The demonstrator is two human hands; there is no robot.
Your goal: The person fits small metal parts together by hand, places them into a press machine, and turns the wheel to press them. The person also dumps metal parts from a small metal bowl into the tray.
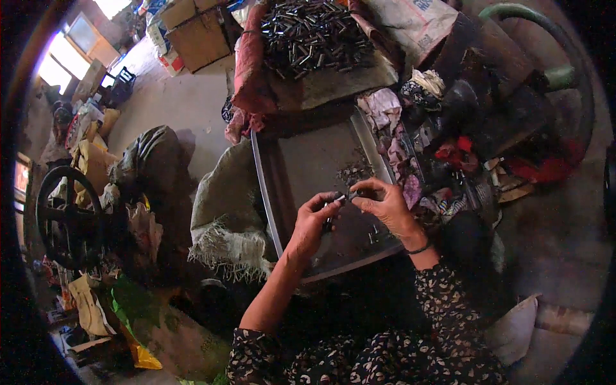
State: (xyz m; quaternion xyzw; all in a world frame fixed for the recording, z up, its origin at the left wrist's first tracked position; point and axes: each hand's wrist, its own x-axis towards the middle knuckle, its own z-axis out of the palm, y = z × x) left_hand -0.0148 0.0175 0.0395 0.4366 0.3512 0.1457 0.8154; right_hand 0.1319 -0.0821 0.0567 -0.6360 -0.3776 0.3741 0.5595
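Note:
Over a shallow tray point(268, 204) with a pale metal rim, my two hands meet fingertip to fingertip. My left hand point(314, 219) is closed, pinching a small metal part point(342, 198); darker bits show under its curled fingers, too shaded to name. Thumb and forefinger of my right hand point(387, 205) are pinched together at the other end of that part. What exactly sits between the right fingertips is too small to make out. Just beyond the hands, a scatter of small dark metal pieces point(355, 173) lies in the tray. A few shiny pins point(374, 235) lie nearer me.
Behind the tray, a heap of short metal pins point(314, 38) fills an opened red-edged sack point(250, 70). Crumpled rags point(391, 128) line the tray's right side. A frayed woven sack point(224, 218) hangs at its left. Large handwheels stand far left point(69, 217) and at right point(581, 70).

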